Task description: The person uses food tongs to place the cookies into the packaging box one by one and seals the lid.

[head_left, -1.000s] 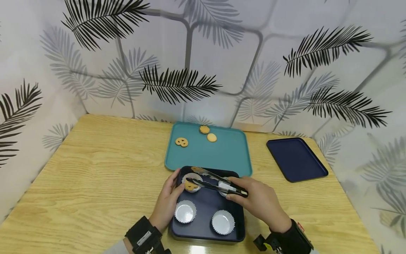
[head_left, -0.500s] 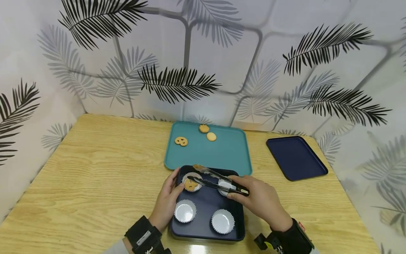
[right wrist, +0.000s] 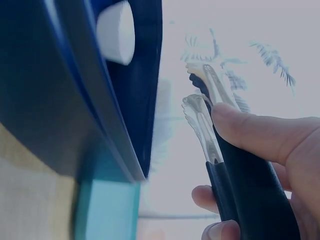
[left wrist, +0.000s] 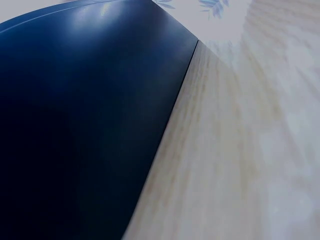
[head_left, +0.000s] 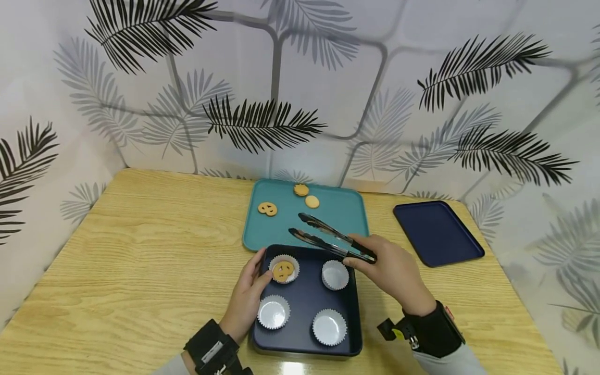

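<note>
- Right grip (head_left: 389,268), right of centre in the head view, holds slim kitchen tongs (head_left: 328,228) with black handles and scalloped metal ends; in the right wrist view the thumb presses one side of the handles and fingertips lie against the other.
- The two tong tips stand apart, showing in front of the lower part of a teal rectangular tray (head_left: 269,234).
- Left grip (head_left: 246,294), lower centre, holds the left wall of a deep navy rectangular pan (head_left: 300,312), its thumb over the rim; the left wrist view shows the pan's outer wall but not the fingers.
- A golden-brown pretzel-shaped cookie (head_left: 283,271) lies in the white fluted cup (head_left: 285,258) at the pan's upper left, near the left thumb.
- Three more white fluted cups sit in the pan, at its upper right (head_left: 335,275), lower left (head_left: 274,312) and lower right (head_left: 329,328).
- On the teal tray, centre of the frame, lie another pretzel-shaped cookie (head_left: 267,209) to the left, plus a pale round cookie (head_left: 312,202) just beside a browner cookie (head_left: 301,190) with an uneven edge.
- A flat navy tray (head_left: 438,234) lies at the frame's right on the pale wood-grain tabletop (head_left: 164,245).
</note>
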Available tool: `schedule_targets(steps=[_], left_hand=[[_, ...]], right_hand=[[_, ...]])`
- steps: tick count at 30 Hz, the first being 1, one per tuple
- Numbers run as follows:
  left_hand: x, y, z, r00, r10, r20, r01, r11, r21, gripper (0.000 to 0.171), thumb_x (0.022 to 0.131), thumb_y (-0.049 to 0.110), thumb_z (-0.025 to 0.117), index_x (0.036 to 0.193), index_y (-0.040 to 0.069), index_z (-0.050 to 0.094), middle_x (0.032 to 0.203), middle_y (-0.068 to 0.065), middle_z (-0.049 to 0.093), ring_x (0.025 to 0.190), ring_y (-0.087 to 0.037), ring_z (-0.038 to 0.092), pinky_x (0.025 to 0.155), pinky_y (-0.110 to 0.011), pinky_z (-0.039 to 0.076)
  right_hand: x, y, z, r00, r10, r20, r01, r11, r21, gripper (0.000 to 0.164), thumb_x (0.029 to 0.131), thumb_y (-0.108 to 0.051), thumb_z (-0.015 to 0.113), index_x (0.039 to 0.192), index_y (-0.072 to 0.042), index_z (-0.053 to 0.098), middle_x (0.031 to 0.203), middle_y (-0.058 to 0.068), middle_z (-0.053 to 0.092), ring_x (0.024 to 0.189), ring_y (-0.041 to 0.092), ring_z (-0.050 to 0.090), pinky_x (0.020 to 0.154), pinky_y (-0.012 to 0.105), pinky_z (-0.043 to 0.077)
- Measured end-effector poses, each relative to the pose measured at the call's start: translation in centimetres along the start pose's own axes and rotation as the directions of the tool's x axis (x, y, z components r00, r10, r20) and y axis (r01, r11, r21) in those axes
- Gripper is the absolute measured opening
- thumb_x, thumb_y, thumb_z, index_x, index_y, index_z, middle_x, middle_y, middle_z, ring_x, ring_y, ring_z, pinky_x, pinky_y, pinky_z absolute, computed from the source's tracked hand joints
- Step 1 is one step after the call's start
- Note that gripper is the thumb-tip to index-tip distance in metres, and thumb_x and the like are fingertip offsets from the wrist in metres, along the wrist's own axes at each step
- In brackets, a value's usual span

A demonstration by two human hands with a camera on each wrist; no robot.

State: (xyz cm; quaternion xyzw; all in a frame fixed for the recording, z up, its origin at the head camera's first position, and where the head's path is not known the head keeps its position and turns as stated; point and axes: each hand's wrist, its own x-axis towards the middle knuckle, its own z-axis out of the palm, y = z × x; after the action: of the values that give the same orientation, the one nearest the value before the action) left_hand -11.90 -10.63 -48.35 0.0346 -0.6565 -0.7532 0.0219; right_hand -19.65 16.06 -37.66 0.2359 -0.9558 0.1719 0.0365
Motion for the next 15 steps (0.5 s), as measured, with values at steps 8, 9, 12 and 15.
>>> schedule_targets(steps=[8,9,12,15], left_hand=[[0.0,-0.1,0.0,1.000,-0.007,-0.005,0.007,1.000,0.009,0.054,0.102,0.011,0.046,0.153,0.011,0.026,0.159,-0.009,0.021,0.148,-0.027,0.015,0.120,-0.046,0.016],[-0.1,-0.1,-0.1,1.000,-0.008,-0.007,0.008,1.000,0.010,0.054,0.102,0.011,0.046,0.153,0.011,0.026,0.159,-0.009,0.021,0.148,-0.027,0.015,0.120,-0.046,0.016],[0.0,-0.2,-0.1,1.000,-0.003,-0.010,0.003,1.000,0.009,0.054,0.102,0.012,0.046,0.153,0.011,0.027,0.159,-0.009,0.021,0.148,-0.027,0.015,0.120,-0.046,0.016],[0.0,-0.2,0.0,1.000,-0.001,-0.008,0.001,1.000,0.002,0.055,0.102,0.012,0.047,0.153,0.011,0.026,0.159,-0.010,0.021,0.148,-0.027,0.016,0.120,-0.046,0.016]], right_hand=[[1.9,1.9,-0.3,0.995,0.101,0.007,-0.101,0.995,0.020,0.059,0.085,-0.048,0.069,0.137,-0.020,0.058,0.118,0.013,0.067,0.072,0.019,0.061,0.044,0.027,0.038],[2.1,2.1,-0.3,0.993,0.113,0.015,-0.113,0.993,0.030,0.060,0.086,-0.048,0.069,0.137,-0.020,0.057,0.119,0.014,0.066,0.068,0.019,0.059,0.042,0.027,0.035],[2.7,2.5,-0.2,0.990,0.140,0.034,-0.142,0.989,0.040,0.061,0.085,-0.048,0.069,0.138,-0.020,0.056,0.121,0.016,0.065,0.060,0.017,0.053,0.041,0.028,0.030],[3.1,3.0,0.0,0.984,0.167,0.059,-0.170,0.985,0.042,0.062,0.085,-0.049,0.070,0.138,-0.020,0.056,0.123,0.016,0.064,0.057,0.017,0.051,0.040,0.029,0.028]])
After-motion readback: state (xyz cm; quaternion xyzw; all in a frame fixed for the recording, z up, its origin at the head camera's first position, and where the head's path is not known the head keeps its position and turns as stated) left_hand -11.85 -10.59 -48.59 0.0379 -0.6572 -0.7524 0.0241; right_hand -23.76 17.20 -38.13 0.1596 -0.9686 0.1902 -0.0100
